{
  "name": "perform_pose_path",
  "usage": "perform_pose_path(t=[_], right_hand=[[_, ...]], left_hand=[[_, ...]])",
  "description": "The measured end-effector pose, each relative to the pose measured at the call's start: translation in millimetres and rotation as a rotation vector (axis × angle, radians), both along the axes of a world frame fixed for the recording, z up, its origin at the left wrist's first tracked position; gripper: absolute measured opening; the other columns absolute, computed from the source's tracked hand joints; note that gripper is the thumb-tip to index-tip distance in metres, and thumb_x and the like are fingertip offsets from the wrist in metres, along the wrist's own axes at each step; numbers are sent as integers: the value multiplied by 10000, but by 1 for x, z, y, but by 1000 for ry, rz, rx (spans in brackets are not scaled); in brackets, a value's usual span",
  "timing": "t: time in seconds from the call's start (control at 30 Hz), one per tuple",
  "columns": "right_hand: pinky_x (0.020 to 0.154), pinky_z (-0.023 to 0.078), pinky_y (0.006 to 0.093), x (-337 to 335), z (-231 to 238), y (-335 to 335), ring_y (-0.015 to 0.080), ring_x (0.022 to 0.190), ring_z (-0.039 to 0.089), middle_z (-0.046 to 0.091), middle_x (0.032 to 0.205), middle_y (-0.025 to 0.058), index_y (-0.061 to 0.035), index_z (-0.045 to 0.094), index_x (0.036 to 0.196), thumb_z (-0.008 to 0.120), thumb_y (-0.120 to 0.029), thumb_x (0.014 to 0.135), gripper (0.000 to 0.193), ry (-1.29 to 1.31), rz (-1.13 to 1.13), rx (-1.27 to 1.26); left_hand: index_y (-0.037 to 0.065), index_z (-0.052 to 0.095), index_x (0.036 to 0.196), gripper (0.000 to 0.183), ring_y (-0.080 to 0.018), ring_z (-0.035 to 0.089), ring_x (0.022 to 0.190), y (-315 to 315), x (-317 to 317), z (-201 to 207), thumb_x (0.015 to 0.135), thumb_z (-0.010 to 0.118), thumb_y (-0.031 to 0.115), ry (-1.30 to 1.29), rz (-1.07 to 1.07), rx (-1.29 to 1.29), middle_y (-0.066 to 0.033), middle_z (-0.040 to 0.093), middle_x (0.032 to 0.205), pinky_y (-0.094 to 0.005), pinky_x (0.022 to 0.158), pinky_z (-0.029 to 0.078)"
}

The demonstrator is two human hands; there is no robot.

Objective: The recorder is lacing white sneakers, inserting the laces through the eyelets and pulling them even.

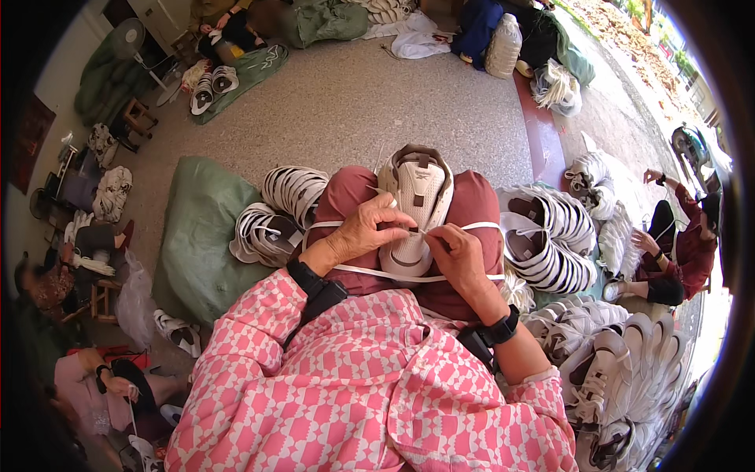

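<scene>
At the far left, a standing fan point(127, 35) is by the wall, and lower down a wooden stool point(102, 300) stands near a translucent plastic bag point(136, 303). A large green sack point(206, 236) lies left of the wearer's legs, with two nested stacks of shoe uppers point(295, 195) just beside it.

The left hand point(363, 228) is at the left side of a white-and-beige shoe point(422, 182), fingers bent, thumb and forefinger converging near the lower tongue; whether they grip anything, I cannot tell. The shoe is between the wearer's thighs, toe toward the body, brown-lined collar away from it. White strands point(483, 226) cross the thighs on both sides of it.

The right hand point(458, 253) is at the shoe's right side, fingers curled, thumb and forefinger drawn together close to the left fingertips; what lies between them is too small to tell.

Further right are more nested uppers point(554, 252), with a heap of pale shoes point(621, 374) below. A co-worker in dark red point(696, 244) sits at the far right.
</scene>
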State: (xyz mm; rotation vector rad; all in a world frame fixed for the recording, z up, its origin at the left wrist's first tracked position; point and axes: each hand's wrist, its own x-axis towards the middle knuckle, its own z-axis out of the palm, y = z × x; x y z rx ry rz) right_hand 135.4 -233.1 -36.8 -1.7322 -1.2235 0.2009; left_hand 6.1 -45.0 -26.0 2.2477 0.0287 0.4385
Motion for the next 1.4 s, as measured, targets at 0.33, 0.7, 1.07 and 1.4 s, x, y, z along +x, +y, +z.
perform_pose_path(t=[0.33, 0.7, 1.07, 1.4], right_hand=[[640, 518, 406, -1, -1, 1, 333, 735, 637, 624, 799, 136, -33, 624, 861, 624, -35, 799, 62, -74, 41, 5], [650, 518, 407, -1, 0, 1, 335, 751, 628, 612, 808, 136, -25, 607, 856, 618, -29, 797, 60, -165, 101, -12], [677, 521, 391, -1, 19, 17, 298, 791, 615, 584, 825, 91, -36, 592, 932, 596, -59, 773, 161, -594, 179, -252], [635, 515, 412, 7, 12, 9, 321, 738, 632, 593, 842, 117, -60, 562, 947, 569, -51, 844, 104, -407, 120, -221]], left_hand=[[103, 737, 909, 126, -157, 443, 750, -2, 3, -11, 791, 757, 142, -54, 32, -52, -19, 373, 768, -281, 696, 388], [111, 733, 904, 117, -160, 472, 739, -3, 3, -11, 797, 757, 151, -69, 55, -56, -28, 399, 768, -282, 677, 407], [79, 730, 934, 133, -170, 459, 783, -2, 3, -12, 803, 738, 97, -50, 32, -93, -37, 391, 807, -288, 720, 396], [49, 627, 924, 176, -226, 606, 864, -7, -4, -3, 771, 714, 59, -38, 67, -90, -78, 538, 903, -324, 784, 495]])
